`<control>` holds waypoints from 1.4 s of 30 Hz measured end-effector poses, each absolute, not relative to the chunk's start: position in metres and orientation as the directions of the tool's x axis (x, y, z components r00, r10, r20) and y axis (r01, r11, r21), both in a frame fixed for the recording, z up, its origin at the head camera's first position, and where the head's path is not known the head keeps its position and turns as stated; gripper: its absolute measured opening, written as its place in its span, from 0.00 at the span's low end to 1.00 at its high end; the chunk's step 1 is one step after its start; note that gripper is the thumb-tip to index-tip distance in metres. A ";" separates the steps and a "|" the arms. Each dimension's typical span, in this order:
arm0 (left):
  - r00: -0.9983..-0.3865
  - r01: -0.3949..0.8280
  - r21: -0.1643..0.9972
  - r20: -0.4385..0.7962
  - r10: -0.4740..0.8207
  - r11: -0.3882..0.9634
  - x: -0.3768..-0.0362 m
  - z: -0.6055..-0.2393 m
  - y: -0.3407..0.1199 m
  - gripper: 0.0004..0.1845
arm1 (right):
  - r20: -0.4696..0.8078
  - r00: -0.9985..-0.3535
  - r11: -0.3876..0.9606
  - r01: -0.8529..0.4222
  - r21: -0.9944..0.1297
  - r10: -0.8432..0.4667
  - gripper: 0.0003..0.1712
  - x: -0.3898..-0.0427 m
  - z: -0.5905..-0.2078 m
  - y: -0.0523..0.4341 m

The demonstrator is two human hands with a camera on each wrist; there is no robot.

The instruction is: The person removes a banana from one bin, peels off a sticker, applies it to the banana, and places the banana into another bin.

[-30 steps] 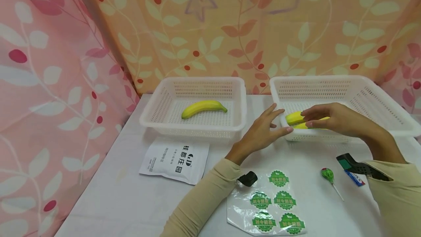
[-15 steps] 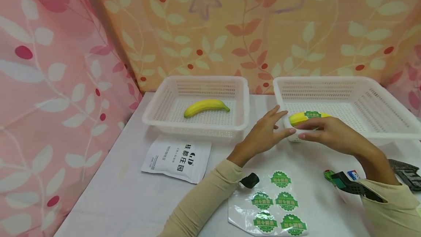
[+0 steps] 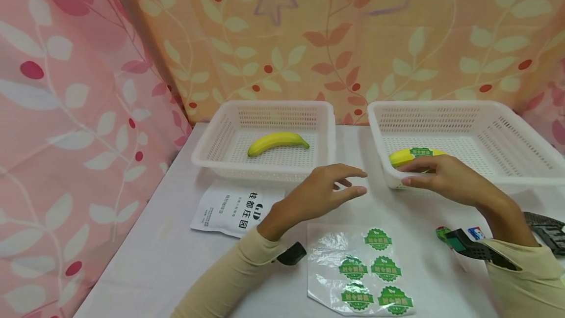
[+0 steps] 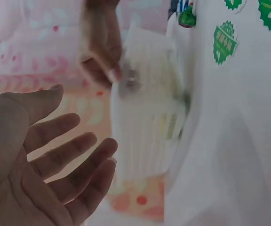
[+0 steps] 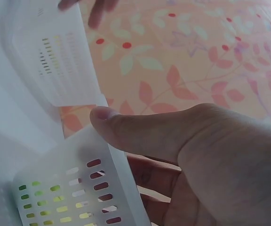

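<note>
My right hand (image 3: 446,178) grips the front rim of the right white plastic basket (image 3: 463,112), thumb outside the wall and fingers inside. In the right wrist view, the thumb (image 5: 149,132) lies along the rim. A yellow banana (image 3: 399,157) with a green round sticker (image 3: 421,151) lies in that basket, partly hidden by the hand. My left hand (image 3: 315,193) hovers over the table between the baskets with nothing in it; the left wrist view shows its fingers (image 4: 74,150) spread and loosely bent. In the left white basket (image 3: 200,158) lies a banana (image 3: 278,143) with no sticker visible.
A white pouch (image 3: 225,207) with dark printing lies before the left basket. A clear sheet of green stickers (image 3: 357,274) lies at the front. Beside the right wrist are a green-wrapped lollipop (image 3: 441,233), a small blue-and-red packet (image 3: 476,232) and a dark object (image 3: 545,232).
My right hand has moved from over the bananas down to the basket's front rim. My left hand has left the basket's left corner and drawn back left and towards me.
</note>
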State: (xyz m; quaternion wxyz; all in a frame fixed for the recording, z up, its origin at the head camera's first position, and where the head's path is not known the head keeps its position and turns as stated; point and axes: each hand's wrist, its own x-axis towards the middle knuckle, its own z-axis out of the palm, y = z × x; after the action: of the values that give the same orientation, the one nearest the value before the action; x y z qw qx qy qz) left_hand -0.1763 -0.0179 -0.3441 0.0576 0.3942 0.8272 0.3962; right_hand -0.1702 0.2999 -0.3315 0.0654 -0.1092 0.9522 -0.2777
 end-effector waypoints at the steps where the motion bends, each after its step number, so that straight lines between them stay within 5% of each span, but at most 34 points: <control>1: -0.694 0.599 0.706 0.223 0.684 0.377 -0.176 -0.342 -0.028 0.23 | -0.065 -0.968 0.820 -0.169 -0.547 -0.243 0.27 -0.170 -0.331 0.300; 11: -0.877 0.414 0.784 0.207 0.434 0.462 -0.195 -0.314 -0.132 0.24 | -0.063 -0.969 0.822 -0.166 -0.545 -0.237 0.27 -0.169 -0.328 0.300; 21: -0.973 0.226 0.733 0.143 0.180 0.641 -0.222 -0.308 -0.230 0.36 | -0.070 -0.968 0.812 -0.160 -0.561 -0.240 0.27 -0.169 -0.330 0.300; 32: -0.996 0.022 0.756 -0.039 0.078 0.654 -0.236 -0.333 -0.285 0.56 | -0.071 -0.967 0.812 -0.164 -0.560 -0.245 0.27 -0.170 -0.330 0.300; 42: -0.985 -0.041 0.795 -0.133 0.109 0.605 -0.238 -0.341 -0.296 0.59 | 0.016 -0.966 0.797 -0.221 -0.562 -0.257 0.24 -0.173 -0.326 0.292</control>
State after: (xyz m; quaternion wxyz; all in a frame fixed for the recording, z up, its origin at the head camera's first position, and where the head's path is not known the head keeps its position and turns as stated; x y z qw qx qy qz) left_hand -0.2378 -0.2958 -0.3412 0.0844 0.0193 0.8917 0.4442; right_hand -0.1727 0.2923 -0.3256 0.0304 -0.1262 0.9474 -0.2924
